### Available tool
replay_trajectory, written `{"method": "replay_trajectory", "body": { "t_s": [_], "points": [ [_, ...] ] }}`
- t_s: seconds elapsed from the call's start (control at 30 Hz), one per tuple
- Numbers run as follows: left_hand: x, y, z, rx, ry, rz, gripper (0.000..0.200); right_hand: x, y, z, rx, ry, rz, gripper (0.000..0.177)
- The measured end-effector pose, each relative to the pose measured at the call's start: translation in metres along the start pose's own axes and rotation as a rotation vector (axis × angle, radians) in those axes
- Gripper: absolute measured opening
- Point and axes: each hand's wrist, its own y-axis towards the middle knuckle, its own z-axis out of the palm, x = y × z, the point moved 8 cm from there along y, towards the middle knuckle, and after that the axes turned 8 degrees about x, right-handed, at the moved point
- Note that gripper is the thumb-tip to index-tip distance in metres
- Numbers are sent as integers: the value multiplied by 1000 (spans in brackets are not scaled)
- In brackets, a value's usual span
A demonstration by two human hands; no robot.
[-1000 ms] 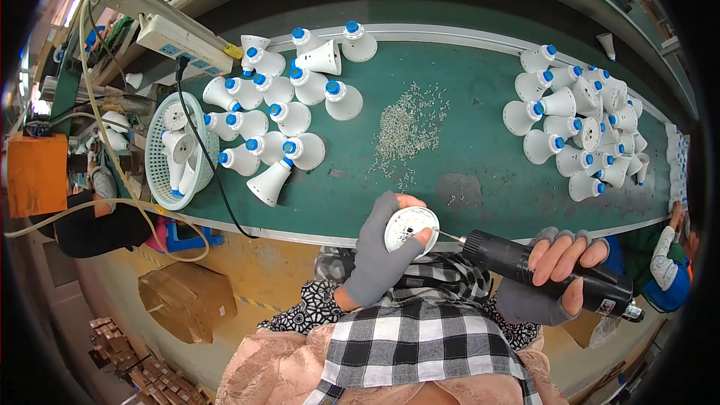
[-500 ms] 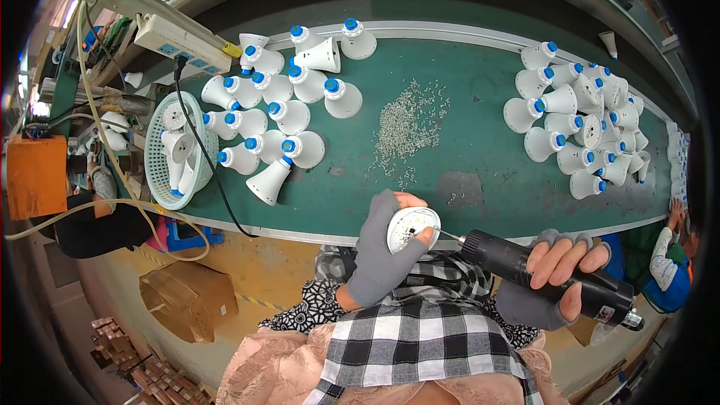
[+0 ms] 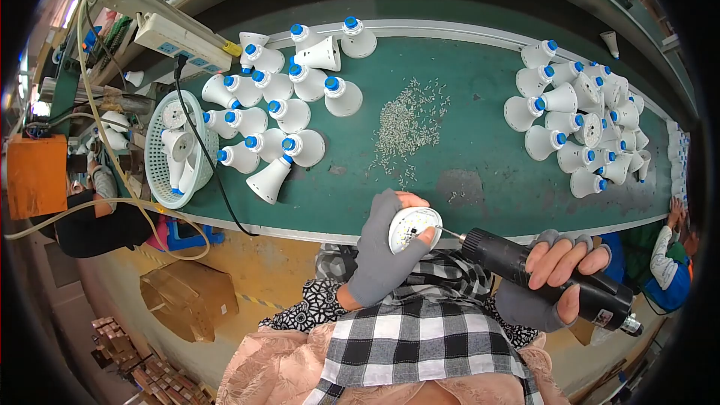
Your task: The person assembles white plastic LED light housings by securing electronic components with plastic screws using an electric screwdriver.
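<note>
My left hand (image 3: 382, 244), in a grey fingerless glove, grips a white LED bulb (image 3: 409, 226) with its open face and round board turned toward me. The thumb presses on the board's edge. In my right hand (image 3: 551, 274), also gloved, is a black electric screwdriver (image 3: 517, 259), fingers wrapped round its body. Its thin bit points left and reaches the bulb's right rim near my left thumb; whether a screw sits at the tip is too small to tell. Beyond the bulb, a heap of small screws (image 3: 405, 127) lies on the green bench top (image 3: 465, 82).
White bulb housings with blue caps (image 3: 292, 116) stand at the left, and more (image 3: 577, 120) crowd the right. A pale basket (image 3: 156, 169) holds several parts. A black cable (image 3: 202, 150) crosses the bench's left side from a power strip (image 3: 180, 43). Another person's sleeve (image 3: 662, 255) shows at far right.
The bulb and my left hand have shifted very slightly to the right. The screwdriver's rear end has dipped a little; both grips stay the same.
</note>
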Motion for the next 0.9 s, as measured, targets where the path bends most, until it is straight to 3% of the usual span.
{"method": "replay_trajectory", "body": {
  "t_s": [0.27,0.5,0.6,0.7,0.8,0.9],
  "points": [
    [-1,0,1,-9,-6,15,29,0,-4,7,89,-2,0,43],
    [11,-2,5,1,-39,-38,33,0,-5,18,134,-101,149,40],
    [15,-2,6,6,-51,-49,32,-7,1,21,314,-81,139,38],
    [17,-2,8,38,16,-52,32,-13,-3,22,252,-91,211,37],
    [19,-2,8,39,-99,-97,32,-9,2,24,181,-91,186,42],
    [21,-1,8,27,-110,-123,33,-10,3,21,230,-41,178,43]
  ]
}}
